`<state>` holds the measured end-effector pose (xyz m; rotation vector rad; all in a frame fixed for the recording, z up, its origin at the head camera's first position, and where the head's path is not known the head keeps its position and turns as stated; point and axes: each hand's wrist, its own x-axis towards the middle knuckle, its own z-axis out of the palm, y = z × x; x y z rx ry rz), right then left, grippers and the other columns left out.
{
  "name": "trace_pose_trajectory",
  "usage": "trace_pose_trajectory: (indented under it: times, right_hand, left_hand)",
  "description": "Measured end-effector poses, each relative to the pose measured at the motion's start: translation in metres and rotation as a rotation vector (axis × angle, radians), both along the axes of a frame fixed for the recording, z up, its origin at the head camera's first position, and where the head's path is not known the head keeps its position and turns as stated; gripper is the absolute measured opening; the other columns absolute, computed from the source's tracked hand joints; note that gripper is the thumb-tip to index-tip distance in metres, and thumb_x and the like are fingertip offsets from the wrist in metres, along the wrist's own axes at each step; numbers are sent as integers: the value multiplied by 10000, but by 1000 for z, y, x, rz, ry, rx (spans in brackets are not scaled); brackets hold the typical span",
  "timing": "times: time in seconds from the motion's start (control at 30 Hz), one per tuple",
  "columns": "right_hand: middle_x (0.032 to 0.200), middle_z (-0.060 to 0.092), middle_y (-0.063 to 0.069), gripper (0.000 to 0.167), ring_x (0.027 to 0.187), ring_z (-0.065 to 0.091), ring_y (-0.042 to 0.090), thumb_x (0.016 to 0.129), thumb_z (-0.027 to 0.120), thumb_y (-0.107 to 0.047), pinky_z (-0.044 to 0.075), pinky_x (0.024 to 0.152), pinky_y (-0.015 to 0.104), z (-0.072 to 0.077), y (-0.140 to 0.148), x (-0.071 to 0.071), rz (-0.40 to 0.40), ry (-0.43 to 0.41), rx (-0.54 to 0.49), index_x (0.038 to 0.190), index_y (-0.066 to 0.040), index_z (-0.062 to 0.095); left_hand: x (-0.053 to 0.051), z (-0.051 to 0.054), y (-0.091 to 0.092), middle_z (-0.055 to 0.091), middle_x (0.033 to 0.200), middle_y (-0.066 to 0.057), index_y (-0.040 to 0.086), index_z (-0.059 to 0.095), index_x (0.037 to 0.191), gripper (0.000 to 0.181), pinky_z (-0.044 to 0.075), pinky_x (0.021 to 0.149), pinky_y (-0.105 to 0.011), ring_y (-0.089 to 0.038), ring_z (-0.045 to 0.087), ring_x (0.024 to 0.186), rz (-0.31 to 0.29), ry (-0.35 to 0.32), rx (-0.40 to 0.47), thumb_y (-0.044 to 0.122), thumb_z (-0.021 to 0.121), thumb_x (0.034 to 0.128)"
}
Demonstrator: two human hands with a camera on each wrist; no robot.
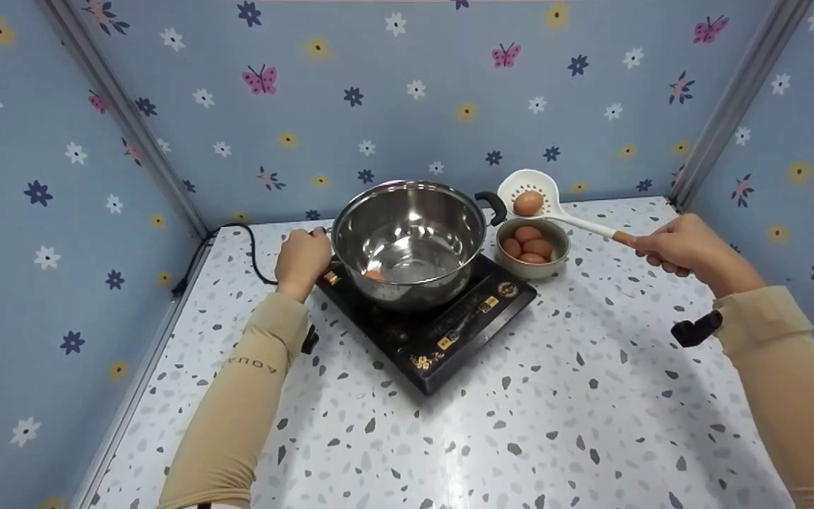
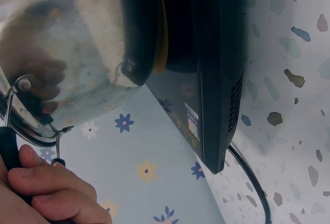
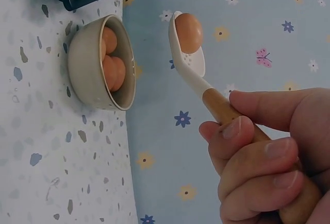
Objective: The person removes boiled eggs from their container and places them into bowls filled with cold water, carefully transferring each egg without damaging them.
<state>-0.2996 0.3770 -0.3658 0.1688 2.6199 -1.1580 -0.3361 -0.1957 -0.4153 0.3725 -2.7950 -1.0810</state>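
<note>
My right hand [image 1: 682, 247] grips the wooden handle of a white slotted skimmer [image 3: 193, 69]. One brown egg [image 3: 189, 32] rests in its perforated bowl, held in the air above a bowl [image 1: 534, 270] of several brown eggs [image 1: 537, 247]. On the left, my left hand [image 1: 304, 260] holds one side handle of a steel pot [image 1: 410, 233]; in the left wrist view its fingers [image 2: 56, 183] curl round that black handle. Low inside the pot, another brown egg [image 1: 374, 275] partly shows behind the near rim. The pot's other black handle [image 1: 493, 207] points toward the skimmer.
Beneath the pot is a black induction cooker [image 1: 442, 332], set at an angle on the speckled table [image 1: 555, 424]. Its black cord [image 1: 251, 244] runs to the left edge. Flower-patterned walls [image 1: 393, 106] stand close behind the pot and at both sides.
</note>
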Motion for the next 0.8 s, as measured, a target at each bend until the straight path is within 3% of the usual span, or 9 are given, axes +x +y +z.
trace_pose_trajectory:
  times: [0.17,0.37,0.67,0.8]
  right_hand:
    - [674,631,-59,401,521,459,82,1079,666,-391,414,508,283,-9,3,2,10,-17,11,1077,-5,774]
    - [679,632,-52,373,524,456,84,1087,647,-336,414,514,280,-18,6,3,15,1,12,1079,11,783]
    - [679,614,-47,423,526,465,93,1083,665,-396,414,516,297,-31,12,5,27,-21,19,1068,9,784]
    - [685,614,-52,434,535,477,93,1072,684,-419,408,517,289,-34,13,6,9,-23,19,1084,1,790]
  left_hand:
    - [-1,0,0,680,858,-181,132,539,745,516,485,711,-486,-335,625,742,-2,-13,-14,341,292,1147]
    - [-1,1,0,754,1139,-297,63,649,871,519,551,895,-608,-454,732,1002,11,-6,-15,350,310,1138]
    - [1,1,1,721,970,-235,123,543,781,491,507,770,-523,-361,645,810,1,-3,-12,342,302,1149]
    - [0,1,1,738,1028,-248,98,597,836,498,520,796,-539,-376,671,854,2,-5,-2,347,301,1151]
